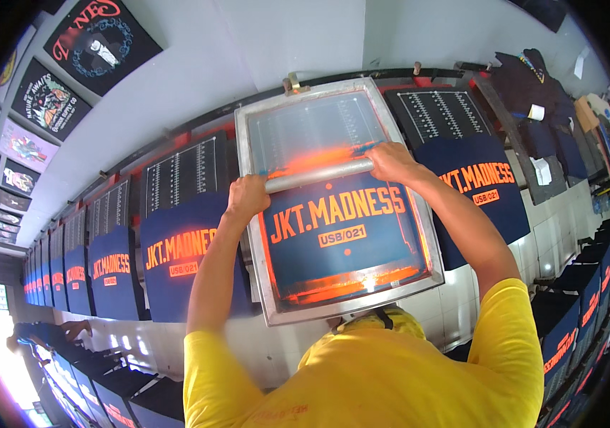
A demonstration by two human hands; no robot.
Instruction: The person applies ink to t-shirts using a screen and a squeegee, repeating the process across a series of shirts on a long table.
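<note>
Both my hands are closed on a squeegee (319, 174) with a long pale metal handle. My left hand (249, 195) grips its left end, and my right hand (392, 162) its right end. The squeegee lies across a metal-edged printing screen (347, 318), a little above its middle. Orange ink (326, 157) is smeared along the far side of the squeegee, and more lies near the screen's near edge. Through the mesh show large orange letters over dark blue cloth. The squeegee's blade is hidden under the handle.
Navy shirts (112, 273) with orange prints lie on black boards in a row to the left. Another printed shirt (487, 207) is close on the right. Dark cloths (533, 85) lie at far right. A person (44, 334) bends at lower left. Sample prints (101, 46) hang on the wall.
</note>
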